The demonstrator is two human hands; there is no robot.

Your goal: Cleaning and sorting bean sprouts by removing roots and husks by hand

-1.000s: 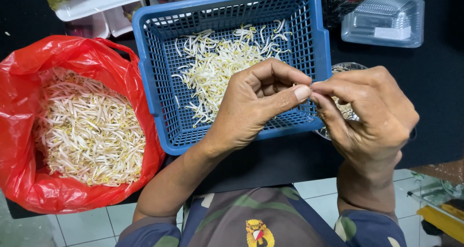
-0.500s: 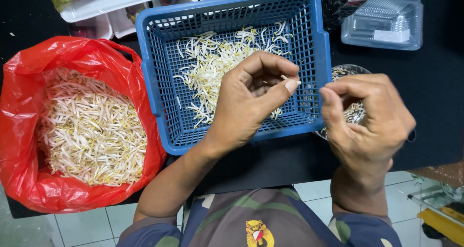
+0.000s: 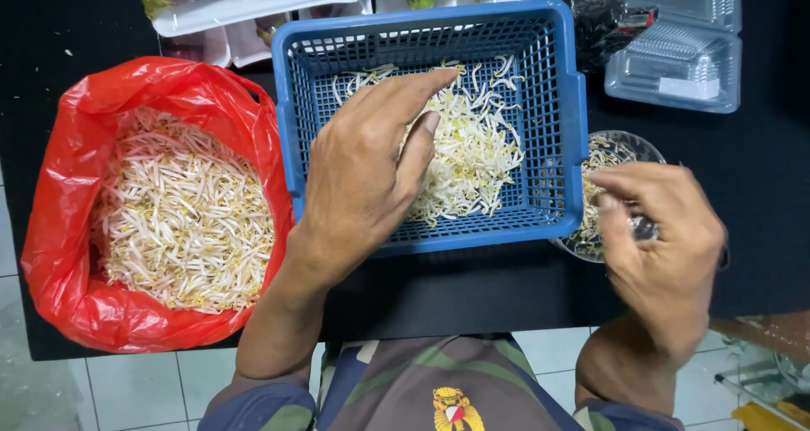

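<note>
- Head view, looking straight down: the left hand [image 3: 363, 178] is out over the blue basket [image 3: 291, 135], fingers stretched long and loosely apart, palm down above the pile of bean sprouts in the basket [image 3: 472, 144].
- That left hand grips nothing I can see; thumb and forefinger are parted, with the fingertips just above or brushing the sprouts. I cannot tell whether they actually touch.
- The basket sits dead ahead of both hands, between them, an easy reach from either side, and its mesh walls keep the loose sprouts in one heap.
- To the outside of the left hand, the red plastic bag [image 3: 76, 228] lies wide open on the table [image 3: 472, 296], its mouth rolled back so the big mass of sprouts in the bag [image 3: 177, 211] is exposed and ready to grab.
- Now the right hand [image 3: 662, 245]: it is curled, fingers bent in toward the thumb, pinching at something small right at the rim of the clear bowl [image 3: 629, 148].
- What sits between those fingertips is too small and blurred to name.
- The bowl is tucked just beside the basket's right wall, directly under the right hand, and holds thin pale scraps.
- Beyond the hands, a clear lidded container [image 3: 675, 64] and white trays [image 3: 253, 5] are pushed to the far edge, out of the working space.
</note>
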